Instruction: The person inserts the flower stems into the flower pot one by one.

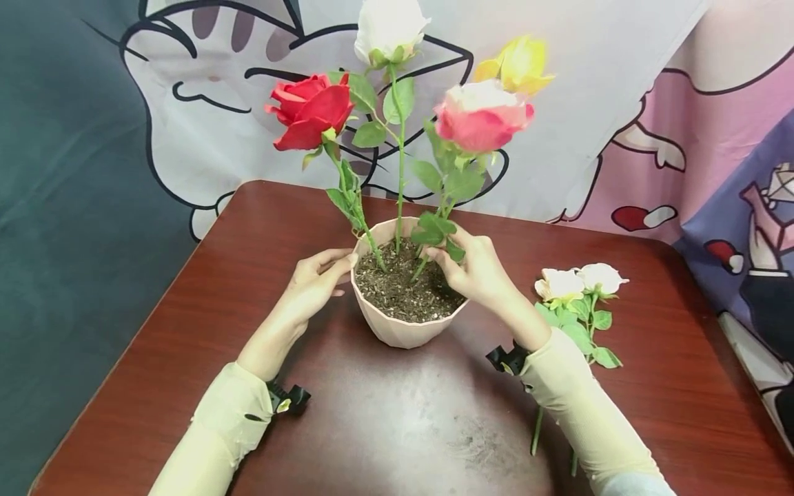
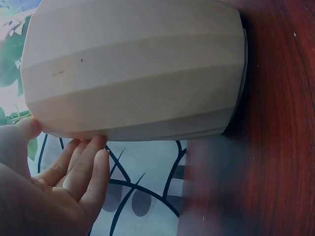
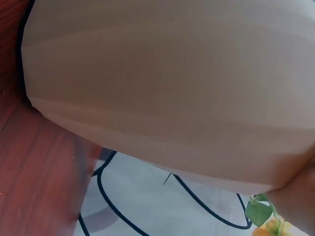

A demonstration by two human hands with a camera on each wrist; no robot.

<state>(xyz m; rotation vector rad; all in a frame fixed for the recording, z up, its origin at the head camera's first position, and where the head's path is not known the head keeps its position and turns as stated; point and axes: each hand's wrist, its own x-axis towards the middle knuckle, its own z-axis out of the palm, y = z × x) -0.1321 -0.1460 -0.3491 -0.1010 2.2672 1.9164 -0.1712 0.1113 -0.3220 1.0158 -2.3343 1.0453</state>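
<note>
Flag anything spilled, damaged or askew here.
Dark, blotchy smudges mark the near part of the tabletop, breaking up its sheen; source unclear. The left wrist view also shows a small brown mark and a dark speck on the otherwise plain pot.

right hand (image 3: 297,202) mostly cut off in its wrist view — white rose (image 1: 389,31) cropped up top

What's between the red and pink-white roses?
In the head view, the leafy stem of the white rose stands between the red rose and pink-white rose.
</note>
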